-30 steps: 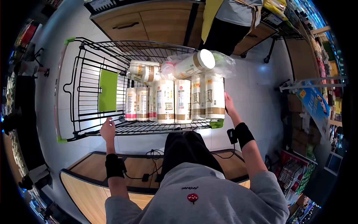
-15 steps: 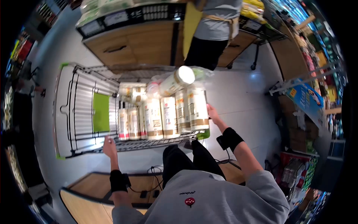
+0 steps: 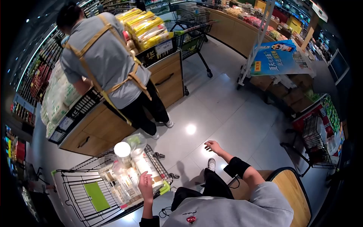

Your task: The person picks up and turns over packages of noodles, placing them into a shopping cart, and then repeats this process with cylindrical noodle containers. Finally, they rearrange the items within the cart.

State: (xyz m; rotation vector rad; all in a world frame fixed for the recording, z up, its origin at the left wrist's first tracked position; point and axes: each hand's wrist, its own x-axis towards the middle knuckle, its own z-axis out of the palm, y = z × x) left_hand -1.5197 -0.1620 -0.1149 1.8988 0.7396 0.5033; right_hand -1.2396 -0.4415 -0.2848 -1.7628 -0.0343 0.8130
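Note:
A black wire shopping cart (image 3: 74, 189) with a green panel (image 3: 96, 196) stands at my lower left, loaded with several white and beige cylindrical packs (image 3: 123, 181). One pack (image 3: 122, 150) has its bright round end facing up, beside a clear plastic bag (image 3: 137, 143) at the cart's far end. My left hand (image 3: 145, 185) overlaps the packs near the cart's green corner (image 3: 164, 187), its fingers loosely extended and nothing gripped. Away from the cart, my right hand (image 3: 214, 146) hangs over the tiled floor, fingers slightly bent and apart, holding nothing.
A person (image 3: 104, 56) in a grey shirt with tan straps leans over a wooden display counter (image 3: 102, 125). Another cart (image 3: 193, 41) stands behind it. At right are a blue sign (image 3: 274, 60) on a rack and a loaded cart (image 3: 312, 140). A wooden-topped stand (image 3: 291, 193) is beside me.
My view has turned right and up; the cart now sits lower left. My right hand has come away from the cart's end, and my left has moved from its side rail to the packs.

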